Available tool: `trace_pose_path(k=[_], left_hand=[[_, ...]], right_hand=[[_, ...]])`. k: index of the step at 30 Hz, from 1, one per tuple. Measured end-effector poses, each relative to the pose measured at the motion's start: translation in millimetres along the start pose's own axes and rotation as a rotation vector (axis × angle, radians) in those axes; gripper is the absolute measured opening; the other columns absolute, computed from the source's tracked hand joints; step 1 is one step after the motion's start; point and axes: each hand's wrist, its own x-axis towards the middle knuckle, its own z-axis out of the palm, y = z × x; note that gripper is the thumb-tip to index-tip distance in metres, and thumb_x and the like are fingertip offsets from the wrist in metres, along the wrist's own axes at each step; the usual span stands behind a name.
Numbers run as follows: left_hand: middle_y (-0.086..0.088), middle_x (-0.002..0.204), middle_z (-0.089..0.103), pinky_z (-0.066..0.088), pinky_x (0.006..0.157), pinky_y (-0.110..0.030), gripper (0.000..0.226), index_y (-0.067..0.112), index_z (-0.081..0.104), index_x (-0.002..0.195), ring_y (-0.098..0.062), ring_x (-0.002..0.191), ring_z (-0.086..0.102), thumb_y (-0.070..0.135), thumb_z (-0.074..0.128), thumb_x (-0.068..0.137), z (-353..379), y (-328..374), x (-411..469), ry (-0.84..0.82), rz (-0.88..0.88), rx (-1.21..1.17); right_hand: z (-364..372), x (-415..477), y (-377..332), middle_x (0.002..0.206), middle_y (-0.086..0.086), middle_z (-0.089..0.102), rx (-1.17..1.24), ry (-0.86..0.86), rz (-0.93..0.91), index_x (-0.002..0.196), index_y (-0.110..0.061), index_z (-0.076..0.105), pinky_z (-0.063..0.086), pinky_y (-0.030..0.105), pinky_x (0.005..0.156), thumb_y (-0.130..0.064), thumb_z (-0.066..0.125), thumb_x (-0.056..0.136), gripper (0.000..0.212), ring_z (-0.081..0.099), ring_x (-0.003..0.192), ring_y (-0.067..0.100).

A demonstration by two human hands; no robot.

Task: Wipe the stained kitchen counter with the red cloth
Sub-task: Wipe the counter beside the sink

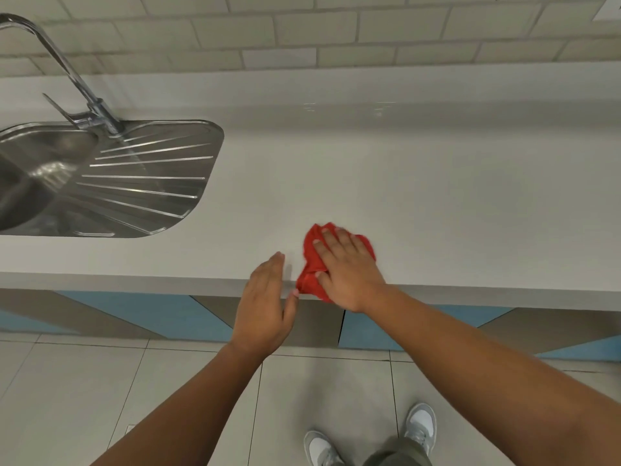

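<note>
A crumpled red cloth (311, 264) lies at the front edge of the pale kitchen counter (403, 183), one corner hanging over the edge. My right hand (346, 267) lies flat on top of it with straight fingers, pressing it onto the counter. My left hand (265, 304) is held edge-on just left of the cloth at the counter's front edge, fingers straight, its thumb tip close to the cloth's lower corner. No stain shows clearly on the counter.
A steel sink with a ribbed drainboard (134, 176) is set into the counter at the left, with a curved tap (77, 82) behind it. A tiled wall (302, 35) backs the counter. Blue and grey cabinet fronts (151, 314) and my shoes (420, 428) are below.
</note>
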Motion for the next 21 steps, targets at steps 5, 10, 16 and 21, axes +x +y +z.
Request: trace_pose_path(k=[5, 10, 16, 21], left_hand=[[-0.006, 0.148, 0.048, 0.033, 0.115, -0.034, 0.050, 0.011, 0.044, 0.146, -0.020, 0.139, 0.037, 0.027, 0.053, 0.099, -11, 13, 21, 0.149, -0.029, -0.172], [-0.010, 0.159, 0.037, 0.021, 0.124, -0.041, 0.055, 0.010, 0.040, 0.149, -0.023, 0.150, 0.025, 0.036, 0.041, 0.101, 25, 66, 64, -0.096, 0.008, -0.161], [-0.006, 0.168, 0.016, 0.013, 0.125, -0.046, 0.061, 0.021, 0.023, 0.159, -0.025, 0.155, 0.009, 0.050, 0.018, 0.105, 28, 50, 71, -0.189, -0.002, 0.182], [-0.019, 0.154, 0.041, 0.020, 0.121, -0.053, 0.067, 0.011, 0.046, 0.146, -0.037, 0.145, 0.032, 0.048, 0.023, 0.096, -15, -59, 83, -0.151, -0.134, 0.306]], right_hand=[[-9, -2, -5, 0.165, 0.005, 0.022, 0.583, -0.038, -0.020, 0.159, -0.018, 0.015, 0.013, 0.035, 0.124, -0.030, 0.053, 0.091, 0.078, 0.018, 0.152, 0.020], [-38, -17, 22, 0.138, -0.002, 0.060, 0.999, 0.265, 0.185, 0.141, -0.019, 0.050, 0.039, 0.028, 0.110, -0.008, 0.044, 0.087, 0.055, 0.055, 0.127, 0.013], [-37, -31, 52, 0.140, 0.003, 0.058, 0.527, 0.314, 0.084, 0.139, -0.014, 0.055, 0.035, 0.033, 0.112, -0.021, 0.048, 0.094, 0.046, 0.047, 0.131, 0.020], [-27, -38, 75, 0.150, 0.006, 0.048, 0.289, 0.184, 0.090, 0.142, -0.014, 0.052, 0.026, 0.041, 0.118, -0.040, 0.037, 0.097, 0.054, 0.038, 0.141, 0.027]])
